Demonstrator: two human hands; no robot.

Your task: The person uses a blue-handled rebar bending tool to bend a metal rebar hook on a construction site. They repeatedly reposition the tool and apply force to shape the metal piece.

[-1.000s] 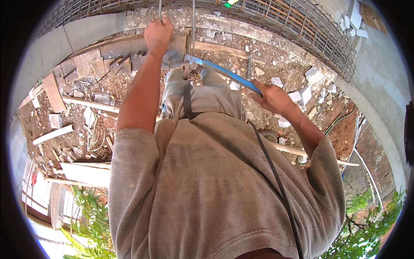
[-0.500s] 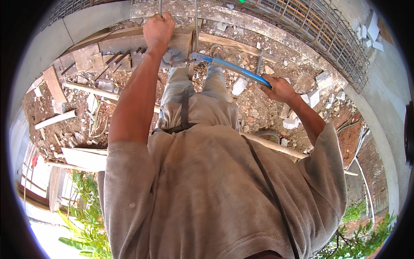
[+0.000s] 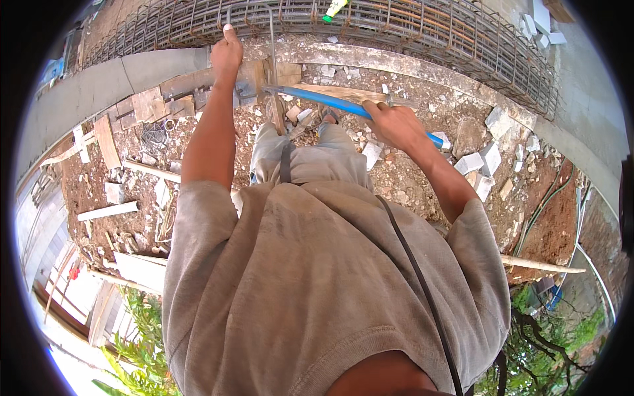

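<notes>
My left hand (image 3: 228, 56) is closed around one leg of a thin steel bar (image 3: 273, 46), its thumb lying along the top. The bar is bent into a U, and its other leg runs down to the wooden work board (image 3: 247, 79). My right hand (image 3: 395, 124) is wrapped over the blue handle of a bar bender (image 3: 330, 101), some way in from the handle's end. The tool's far end meets the bar at the board's right edge; the exact contact is too small to make out.
A long rebar cage (image 3: 429, 33) lies across the far side, with a green-capped bottle (image 3: 335, 9) on it. Beyond the board runs a concrete edge (image 3: 158, 68). Broken blocks (image 3: 479, 165), planks (image 3: 105, 140) and rubble cover the ground around my feet.
My left hand has moved forward with the bar, whose bent top now shows. The bender has shifted to the left, and my right hand now grips farther in from the handle's end.
</notes>
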